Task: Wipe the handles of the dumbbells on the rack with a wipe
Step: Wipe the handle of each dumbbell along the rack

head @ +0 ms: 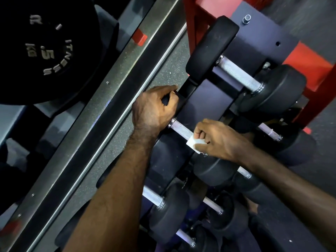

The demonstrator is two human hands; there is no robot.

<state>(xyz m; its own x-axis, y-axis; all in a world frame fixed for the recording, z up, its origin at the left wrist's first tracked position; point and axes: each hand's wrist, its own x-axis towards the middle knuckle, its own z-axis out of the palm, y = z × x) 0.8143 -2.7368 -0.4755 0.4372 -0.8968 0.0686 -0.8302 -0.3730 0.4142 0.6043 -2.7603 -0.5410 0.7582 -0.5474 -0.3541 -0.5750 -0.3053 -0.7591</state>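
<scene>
Knurled steel formed the handle (181, 128) of the dumbbell being cleaned, near the middle of the view; its long axis ran from about ten o'clock down to four o'clock. A folded white wipe (195, 144) was wrapped over the lower end of that handle, clamped there by the right hand (220, 138), whose fingers curled around wipe and bar together. The left hand (154, 110) sat at ten o'clock from the wipe, closed over the black rubber head (181, 104) at the handle's upper end, with the chrome collar showing just below the heel of the palm. The two hands were apart, with a bare stretch of handle between them. At two o'clock another dumbbell (241, 74) lay on the rack (263, 39), its handle parallel to the first. More dumbbells (169, 210) lay at six o'clock, their handles on the same slant. A red frame (312, 73) stood at two o'clock beyond the rack. At ten o'clock, well apart, hung a black weight plate (47, 51) with raised lettering, beside a slanted metal rail (101, 110).
</scene>
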